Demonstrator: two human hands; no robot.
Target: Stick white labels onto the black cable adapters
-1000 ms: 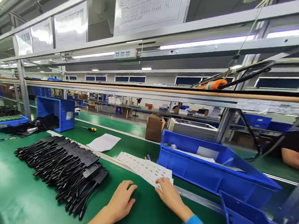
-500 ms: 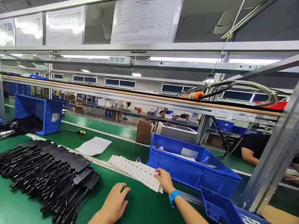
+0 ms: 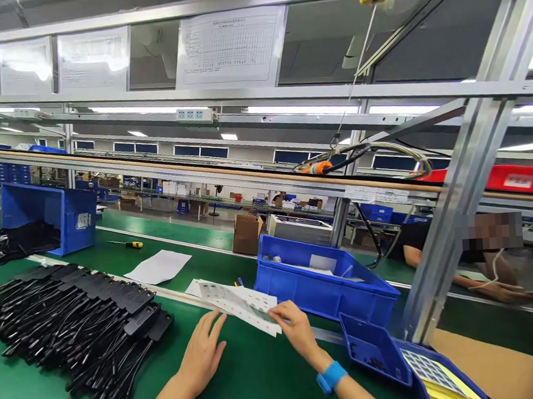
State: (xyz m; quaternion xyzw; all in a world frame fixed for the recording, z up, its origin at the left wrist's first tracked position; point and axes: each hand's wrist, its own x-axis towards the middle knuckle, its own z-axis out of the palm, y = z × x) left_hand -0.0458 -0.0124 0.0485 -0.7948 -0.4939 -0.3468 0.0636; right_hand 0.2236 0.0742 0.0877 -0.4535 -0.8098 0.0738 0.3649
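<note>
Lifting a white label sheet (image 3: pixel 241 303) off the green worktop (image 3: pixel 259 374), I pinch its near edge in my right hand (image 3: pixel 295 333); my left hand (image 3: pixel 203 351) lies open and flat just beside it, holding nothing. Black cable assemblies (image 3: pixel 75 319) lie fanned out at left; a blue bin (image 3: pixel 317 286) stands behind. I judge the sheet is being picked up; peeling next needs the left fingers. Earlier, the sheet lay flat under my fingertips.
</note>
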